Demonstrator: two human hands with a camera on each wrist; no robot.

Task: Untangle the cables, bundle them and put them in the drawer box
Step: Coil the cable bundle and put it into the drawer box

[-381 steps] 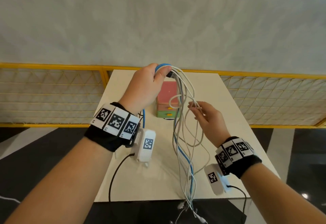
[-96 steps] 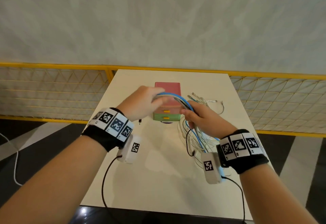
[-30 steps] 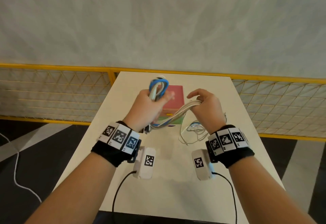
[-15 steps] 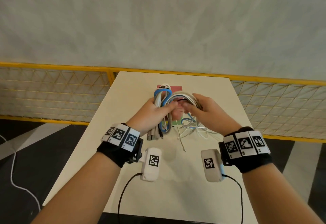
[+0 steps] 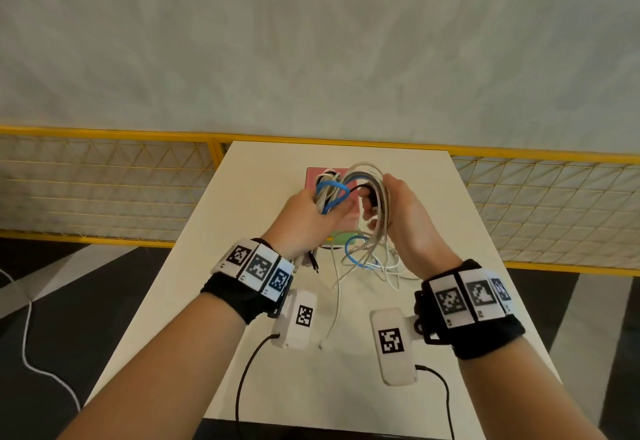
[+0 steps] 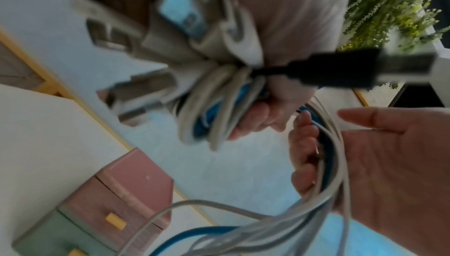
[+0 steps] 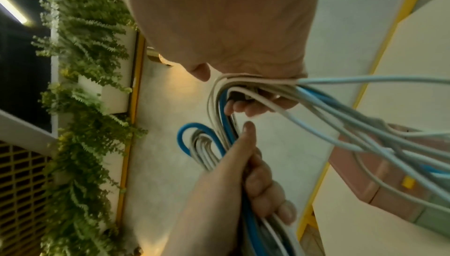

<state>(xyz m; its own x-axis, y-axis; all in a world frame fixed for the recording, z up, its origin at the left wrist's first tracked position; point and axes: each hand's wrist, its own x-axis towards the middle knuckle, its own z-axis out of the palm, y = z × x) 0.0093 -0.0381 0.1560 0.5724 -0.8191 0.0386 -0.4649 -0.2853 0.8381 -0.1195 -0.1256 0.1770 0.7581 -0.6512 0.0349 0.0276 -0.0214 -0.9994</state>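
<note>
My left hand (image 5: pixel 330 213) grips a folded bundle of blue and white cables (image 5: pixel 329 190) above the table, with the plug ends sticking out below the fist. My right hand (image 5: pixel 372 209) curls its fingers round a loop of white and grey strands (image 5: pixel 379 194) that arches from the bundle. Loose tails (image 5: pixel 363 259) hang down onto the table. The pink and green drawer box (image 5: pixel 337 237) stands behind the hands, mostly hidden, its drawers shut. In the left wrist view a black USB plug (image 6: pixel 340 71) juts from the bundle (image 6: pixel 214 110). In the right wrist view the strands (image 7: pixel 243 87) run through my right hand.
The white table (image 5: pixel 277 387) is narrow, with edges close on both sides. A yellow mesh railing (image 5: pixel 104 180) runs behind and beside it. One white cable tail (image 5: pixel 329 329) trails toward the front edge. Black leads hang from the wrist cameras.
The right hand had pulled the loose strands out to the right, then brought them back to the left hand. It now holds them as a raised loop beside the bundle.
</note>
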